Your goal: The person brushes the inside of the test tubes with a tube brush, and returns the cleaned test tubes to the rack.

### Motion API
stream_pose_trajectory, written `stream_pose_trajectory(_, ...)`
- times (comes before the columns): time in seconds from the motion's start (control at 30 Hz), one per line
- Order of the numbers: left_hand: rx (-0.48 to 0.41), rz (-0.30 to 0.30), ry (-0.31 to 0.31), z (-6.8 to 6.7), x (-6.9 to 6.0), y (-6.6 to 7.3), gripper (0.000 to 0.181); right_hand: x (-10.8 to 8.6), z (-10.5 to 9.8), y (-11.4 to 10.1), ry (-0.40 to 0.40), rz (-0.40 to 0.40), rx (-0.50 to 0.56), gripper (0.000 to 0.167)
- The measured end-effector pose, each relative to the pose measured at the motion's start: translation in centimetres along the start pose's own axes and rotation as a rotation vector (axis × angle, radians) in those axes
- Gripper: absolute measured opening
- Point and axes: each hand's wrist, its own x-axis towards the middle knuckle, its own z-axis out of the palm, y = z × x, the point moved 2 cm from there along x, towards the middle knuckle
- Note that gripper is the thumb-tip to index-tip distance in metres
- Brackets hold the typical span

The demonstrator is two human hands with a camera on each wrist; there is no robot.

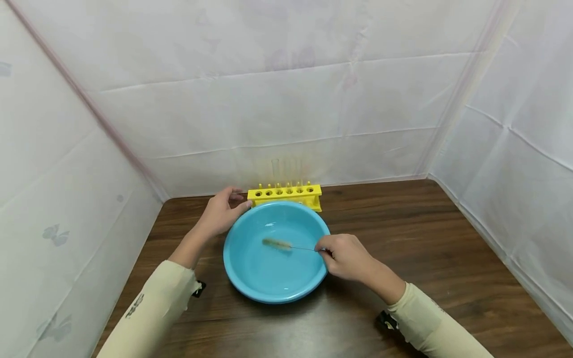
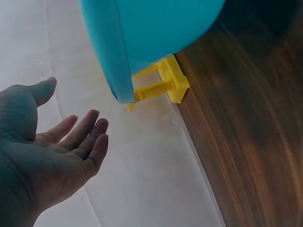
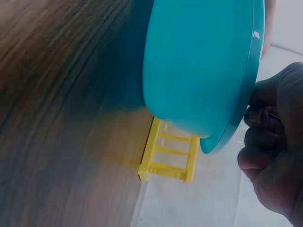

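A test tube brush [image 1: 277,243] with tan bristles and a thin wire handle lies over the inside of a blue basin [image 1: 230,268]. At the basin's right rim, my right hand [image 1: 346,256] pinches the end of that wire; in the right wrist view the fingers of the right hand [image 3: 270,142] are curled beside the rim. My left hand [image 1: 221,211] is by the left end of a yellow test tube rack [image 1: 284,191], behind the basin. Spread, loosely bent fingers with nothing between them show on the left hand [image 2: 61,146] in the left wrist view.
Several clear glass test tubes [image 1: 275,171] stand in the rack, their outlines faint. Basin and rack are on a dark wooden table [image 1: 403,228]. White sheeting [image 1: 286,109] rises behind the rack and along both sides.
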Motion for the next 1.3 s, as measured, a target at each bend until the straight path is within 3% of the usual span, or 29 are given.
stream_pose_trajectory(0.2,0.019,0.028,-0.002,0.5,-2.0,0.2,0.058,0.4,-0.3,0.0,-0.124,0.115,0.031,0.015)
stream_pose_trajectory(0.43,0.013,0.05,-0.005,1.5,-3.7,-0.1,0.054,0.5,-0.1,0.4,-0.16,0.157,0.047,0.014)
stream_pose_trajectory(0.83,-0.014,0.036,-0.009,1.9,-4.5,0.0,0.055,1.0,-0.1,0.4,-0.243,0.213,0.117,0.013)
stream_pose_trajectory(1.03,-0.012,0.129,-0.015,2.0,-3.7,1.6,0.055,1.0,0.3,0.3,-0.224,0.23,0.176,0.012)
stream_pose_trajectory(1.13,0.009,0.19,0.032,1.7,-2.6,3.0,0.054,1.0,0.5,0.2,-0.218,0.237,0.198,0.01)
stream_pose_trajectory(1.3,0.011,0.209,0.07,1.4,0.1,5.5,0.053,1.1,0.8,0.1,-0.215,0.257,0.215,0.01)
